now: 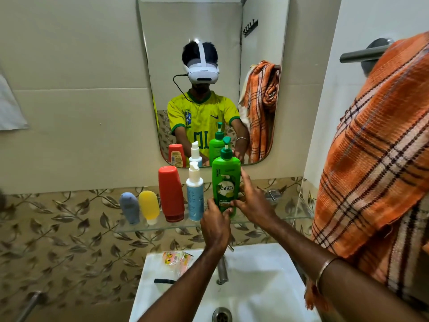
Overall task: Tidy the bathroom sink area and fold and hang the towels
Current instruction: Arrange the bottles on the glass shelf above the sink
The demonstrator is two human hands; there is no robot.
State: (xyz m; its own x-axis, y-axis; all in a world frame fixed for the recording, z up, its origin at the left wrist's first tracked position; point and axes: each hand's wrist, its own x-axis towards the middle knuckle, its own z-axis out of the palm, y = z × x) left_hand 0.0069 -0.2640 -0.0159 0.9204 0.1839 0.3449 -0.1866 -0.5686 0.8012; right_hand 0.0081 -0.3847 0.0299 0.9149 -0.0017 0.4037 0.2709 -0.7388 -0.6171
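Green plastic fills the grip of both hands: the green pump bottle (225, 182) stands upright at the right end of the glass shelf (290, 219), under the mirror (162, 54). The fingers (226, 211) of the left hand (214, 225) curl round the bottle's lower left side, near its base, with the knuckles toward the camera. The right hand (254, 203) closes on the bottle from the right, its thumb laid up along the bottle's edge and its other fingers wrapped across the lower label. Whether the base rests on the glass or sits just above it is hidden by the hands.

Both forearms reach up and forward from the bottom of the frame, over the white sink (267, 287) and its steel tap (222, 268), and converge at the bottle. A thin metal bangle (325, 270) circles the right wrist.

Left of the bottle on the shelf stand, in order, a white and blue pump bottle (194, 196), a red bottle (171, 194) on its cap, a yellow tube (149, 206) and a grey tube (129, 207). An orange checked towel (376, 159) hangs bunched over the rail (362, 54) on the right wall, just beside the right arm. A small printed packet (177, 257) and a black strip (164, 281) lie on the sink's left ledge.
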